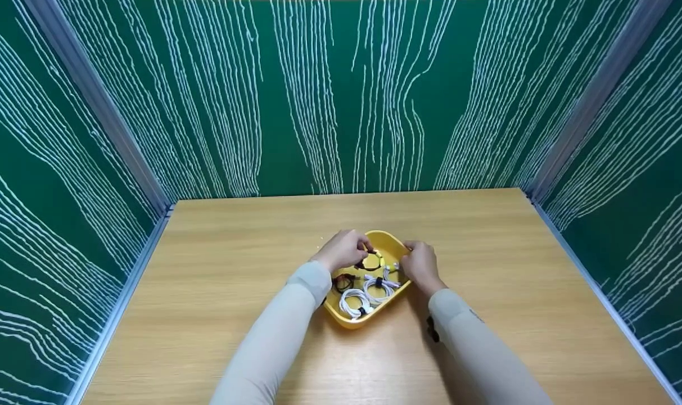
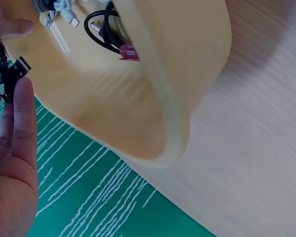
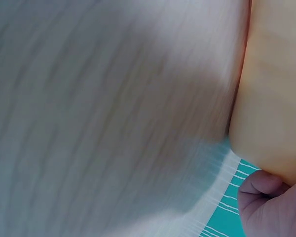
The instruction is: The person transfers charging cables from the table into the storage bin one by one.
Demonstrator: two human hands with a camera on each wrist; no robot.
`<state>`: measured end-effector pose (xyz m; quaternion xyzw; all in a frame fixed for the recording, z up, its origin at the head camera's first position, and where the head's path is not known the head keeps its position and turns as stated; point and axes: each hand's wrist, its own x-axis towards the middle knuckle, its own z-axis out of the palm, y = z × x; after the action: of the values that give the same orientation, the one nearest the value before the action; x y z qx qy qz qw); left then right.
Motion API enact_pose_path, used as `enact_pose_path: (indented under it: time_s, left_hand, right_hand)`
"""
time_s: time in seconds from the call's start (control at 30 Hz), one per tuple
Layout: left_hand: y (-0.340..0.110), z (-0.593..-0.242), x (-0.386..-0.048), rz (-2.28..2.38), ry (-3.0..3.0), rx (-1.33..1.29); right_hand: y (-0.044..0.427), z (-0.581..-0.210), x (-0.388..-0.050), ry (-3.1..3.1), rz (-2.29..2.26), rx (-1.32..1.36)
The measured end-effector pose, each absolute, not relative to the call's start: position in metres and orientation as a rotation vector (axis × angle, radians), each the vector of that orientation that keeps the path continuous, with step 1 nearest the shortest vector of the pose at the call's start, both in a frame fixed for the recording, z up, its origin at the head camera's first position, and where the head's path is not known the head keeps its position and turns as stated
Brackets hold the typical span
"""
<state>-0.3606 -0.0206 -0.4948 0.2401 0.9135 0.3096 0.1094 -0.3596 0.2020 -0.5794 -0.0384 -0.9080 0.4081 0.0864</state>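
A yellow plastic bin [image 1: 352, 324] sits on the table, set at a slant. Over its far half my left hand [image 1: 343, 251] pinches a coiled black USB cable [image 2: 8, 79] between thumb and fingers; a yellow part shows on the coil in the head view. My right hand [image 1: 422, 265] grips the bin's right rim, fingers curled at its far corner in the right wrist view. Inside the bin lie two coiled white cables, one nearer [image 1: 349, 306] and one farther [image 1: 376, 291] with a black tie. A black cable with a red tag [image 2: 108, 37] lies at the left.
Light wood table [image 1: 234, 242] spreads around the bin on all sides. Green walls [image 1: 352, 157] with white wavy lines stand behind and at both sides, joined by grey metal posts [image 1: 571, 107]. Another white cable end with a yellow part [image 1: 393, 269] lies near the right hand.
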Motion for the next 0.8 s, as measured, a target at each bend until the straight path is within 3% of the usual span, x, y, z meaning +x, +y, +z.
enact_pose_path:
  time_s: [0.8]
  left_hand:
    - [0.001, -0.520, -0.370, 0.759, 2.829, 0.657]
  right_hand:
    - [0.201, -0.578, -0.358, -2.678, 1.210, -0.096]
